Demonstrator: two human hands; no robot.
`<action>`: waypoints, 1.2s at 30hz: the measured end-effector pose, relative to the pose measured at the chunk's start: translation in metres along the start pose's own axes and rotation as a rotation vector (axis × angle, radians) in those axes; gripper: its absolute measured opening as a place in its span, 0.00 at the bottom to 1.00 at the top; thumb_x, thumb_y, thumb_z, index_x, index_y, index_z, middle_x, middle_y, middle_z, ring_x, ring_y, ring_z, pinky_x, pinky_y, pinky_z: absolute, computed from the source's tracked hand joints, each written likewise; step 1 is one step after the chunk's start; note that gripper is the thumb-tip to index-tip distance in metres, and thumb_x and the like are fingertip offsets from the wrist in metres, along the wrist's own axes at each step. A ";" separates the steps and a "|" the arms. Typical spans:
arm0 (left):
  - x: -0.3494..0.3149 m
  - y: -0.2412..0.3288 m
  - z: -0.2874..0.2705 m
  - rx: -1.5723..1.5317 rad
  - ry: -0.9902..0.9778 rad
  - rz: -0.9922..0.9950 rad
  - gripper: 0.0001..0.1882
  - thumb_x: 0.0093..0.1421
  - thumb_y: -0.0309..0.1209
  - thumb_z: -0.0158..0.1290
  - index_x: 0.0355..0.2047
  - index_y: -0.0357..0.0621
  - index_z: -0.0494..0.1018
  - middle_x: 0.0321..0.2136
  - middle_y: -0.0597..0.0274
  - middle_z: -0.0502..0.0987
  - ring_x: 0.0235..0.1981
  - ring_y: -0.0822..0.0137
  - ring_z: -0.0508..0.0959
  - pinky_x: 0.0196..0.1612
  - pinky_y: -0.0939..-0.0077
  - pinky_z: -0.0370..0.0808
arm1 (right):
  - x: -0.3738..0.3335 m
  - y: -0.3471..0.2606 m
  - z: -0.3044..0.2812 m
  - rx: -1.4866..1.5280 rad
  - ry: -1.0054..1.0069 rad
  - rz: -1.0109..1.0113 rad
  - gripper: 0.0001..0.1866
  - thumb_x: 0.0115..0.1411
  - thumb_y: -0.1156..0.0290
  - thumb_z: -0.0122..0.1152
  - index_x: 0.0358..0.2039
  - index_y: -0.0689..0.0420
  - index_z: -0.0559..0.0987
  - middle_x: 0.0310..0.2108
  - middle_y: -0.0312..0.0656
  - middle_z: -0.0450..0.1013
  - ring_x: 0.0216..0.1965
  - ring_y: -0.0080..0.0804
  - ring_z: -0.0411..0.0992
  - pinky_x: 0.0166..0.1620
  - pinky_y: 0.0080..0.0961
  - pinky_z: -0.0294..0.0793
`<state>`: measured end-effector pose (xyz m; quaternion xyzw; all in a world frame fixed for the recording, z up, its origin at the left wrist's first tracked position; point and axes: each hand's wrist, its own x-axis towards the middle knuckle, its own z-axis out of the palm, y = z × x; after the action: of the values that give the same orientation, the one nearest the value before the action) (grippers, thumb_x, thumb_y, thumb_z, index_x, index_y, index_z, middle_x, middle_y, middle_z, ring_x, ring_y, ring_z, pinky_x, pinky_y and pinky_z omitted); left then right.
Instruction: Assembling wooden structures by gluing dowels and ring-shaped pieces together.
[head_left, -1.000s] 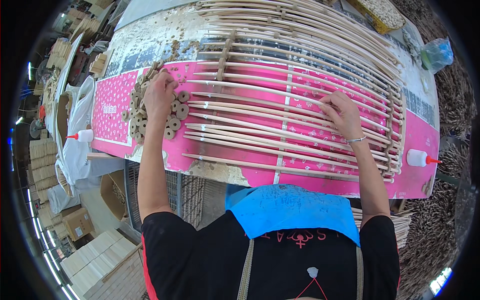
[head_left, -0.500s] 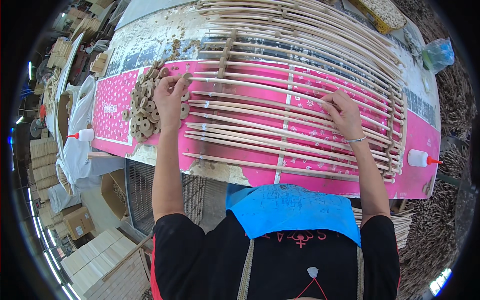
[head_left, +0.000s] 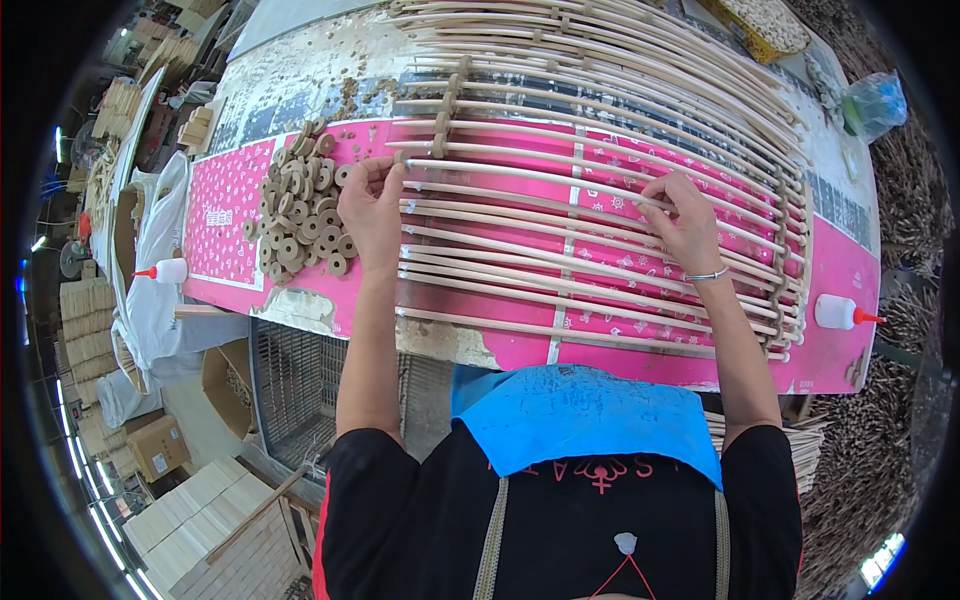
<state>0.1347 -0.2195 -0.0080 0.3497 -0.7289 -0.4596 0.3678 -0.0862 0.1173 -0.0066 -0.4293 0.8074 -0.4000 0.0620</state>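
Carefully was how this step asked to be handled: the left hand (head_left: 372, 208) had its fingertips pinched together at the near end of one long pale cane rod (head_left: 520, 172), right where a small wooden ring (head_left: 400, 157) sat at the rod's tip, while the right hand (head_left: 690, 222) pressed down on the same run of rods further along, fingers closed over one of them. The rod lay across the pink-covered table (head_left: 230, 200), among many others spread side by side in a shallow fan. Judging from that, the ring would go on best if the right hand kept the rod flat and steady against the table so that the tip did not wander, and if the left hand's grip stayed close to the rod's end, so the ring met the rod squarely instead of at a tilt. The heap of wooden rings (head_left: 300, 215) lay just beside the left hand, touching its outer edge, so a fresh one was within easy reach. A white glue bottle with a red nozzle (head_left: 845, 313) lay at the right edge of the table, another (head_left: 165, 270) at the left.

Whether the ring was already on the rod or only held against it could not be made out; the fingers covered the joint. The right hand's fingertips hid the exact rod they held. The far rods bent away toward the picture's rim and blurred together.
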 end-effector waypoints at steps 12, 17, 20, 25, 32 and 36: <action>-0.009 0.002 0.006 0.081 -0.041 0.060 0.08 0.65 0.27 0.62 0.41 0.35 0.81 0.33 0.63 0.84 0.33 0.77 0.81 0.40 0.81 0.78 | 0.006 -0.017 0.003 -0.092 -0.025 0.085 0.08 0.65 0.65 0.65 0.37 0.56 0.82 0.35 0.40 0.80 0.38 0.39 0.79 0.39 0.33 0.78; -0.012 0.008 0.015 0.212 -0.046 0.069 0.08 0.64 0.28 0.63 0.39 0.35 0.81 0.30 0.59 0.84 0.31 0.70 0.82 0.39 0.75 0.79 | 0.003 0.002 0.006 -0.274 -0.002 -0.030 0.09 0.64 0.63 0.66 0.38 0.55 0.82 0.34 0.40 0.80 0.37 0.39 0.79 0.40 0.36 0.78; -0.014 0.006 0.016 0.260 -0.055 0.071 0.08 0.63 0.30 0.63 0.39 0.36 0.82 0.30 0.59 0.84 0.30 0.69 0.82 0.37 0.74 0.78 | 0.003 0.006 0.009 -0.277 -0.002 0.010 0.09 0.64 0.63 0.67 0.37 0.54 0.82 0.34 0.39 0.80 0.38 0.39 0.79 0.41 0.37 0.78; -0.015 -0.001 0.025 0.256 -0.101 0.042 0.09 0.62 0.30 0.64 0.38 0.37 0.82 0.29 0.58 0.84 0.29 0.68 0.82 0.36 0.72 0.77 | -0.001 -0.005 0.004 -0.209 -0.018 0.102 0.08 0.63 0.64 0.67 0.36 0.55 0.82 0.36 0.39 0.80 0.40 0.39 0.78 0.42 0.36 0.78; -0.010 -0.005 0.015 0.226 -0.147 0.163 0.08 0.66 0.28 0.61 0.40 0.35 0.82 0.31 0.60 0.84 0.31 0.72 0.80 0.38 0.75 0.77 | 0.007 0.014 0.024 -0.374 0.059 -0.173 0.10 0.63 0.61 0.65 0.35 0.53 0.85 0.34 0.38 0.77 0.41 0.40 0.76 0.46 0.38 0.75; -0.008 0.001 0.024 0.232 -0.156 0.139 0.09 0.66 0.28 0.61 0.41 0.33 0.82 0.31 0.59 0.85 0.31 0.73 0.81 0.38 0.77 0.77 | 0.003 0.011 0.023 -0.468 0.044 -0.100 0.10 0.63 0.59 0.65 0.36 0.51 0.86 0.37 0.36 0.77 0.44 0.37 0.75 0.51 0.42 0.73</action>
<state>0.1183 -0.2025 -0.0166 0.3018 -0.8259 -0.3713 0.2983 -0.0848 0.1050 -0.0285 -0.4627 0.8570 -0.2137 -0.0766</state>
